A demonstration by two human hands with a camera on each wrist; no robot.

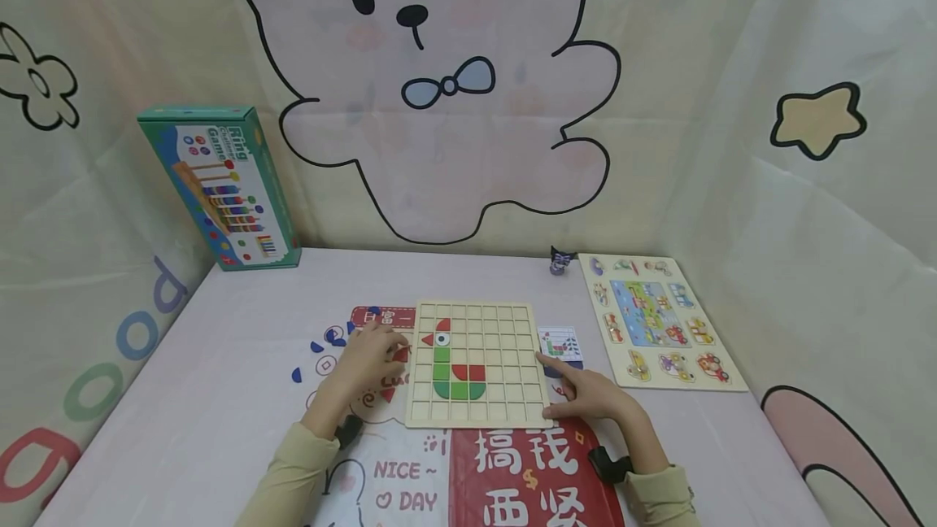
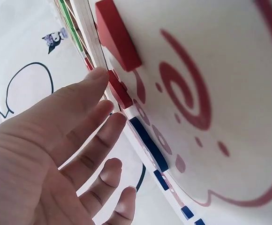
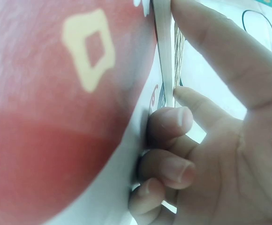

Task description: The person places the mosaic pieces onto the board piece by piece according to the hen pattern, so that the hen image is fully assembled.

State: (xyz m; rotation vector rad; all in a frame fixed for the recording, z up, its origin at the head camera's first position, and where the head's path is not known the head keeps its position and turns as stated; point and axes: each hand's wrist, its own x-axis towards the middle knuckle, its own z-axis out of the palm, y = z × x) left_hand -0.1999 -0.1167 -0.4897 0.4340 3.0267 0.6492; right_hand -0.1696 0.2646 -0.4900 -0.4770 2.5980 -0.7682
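Observation:
A light wooden grid board (image 1: pixel 507 340) lies on the table, carrying a bird-like figure of red, green and eye-printed tiles (image 1: pixel 459 390) in its left part. At the board's left edge, my left hand (image 1: pixel 369 358) hovers with fingers loosely bent. Its thumb is close to a red piece (image 2: pixel 120 89) in the left wrist view, and nothing shows between the fingers. My right hand (image 1: pixel 594 394) touches the board's right edge with extended thumb and index finger, while the other fingers curl beneath. Beside that edge is a small picture card (image 1: pixel 560 341), partly hidden underneath.
Blue pieces (image 1: pixel 296 375) lie scattered left of the board, on and around a red-and-white printed mat (image 1: pixel 410 482). An animal puzzle board (image 1: pixel 681 364) stands flat at right, near a tiny dark figurine (image 1: pixel 560 260). A green toy box (image 1: pixel 220 189) leans at the back left.

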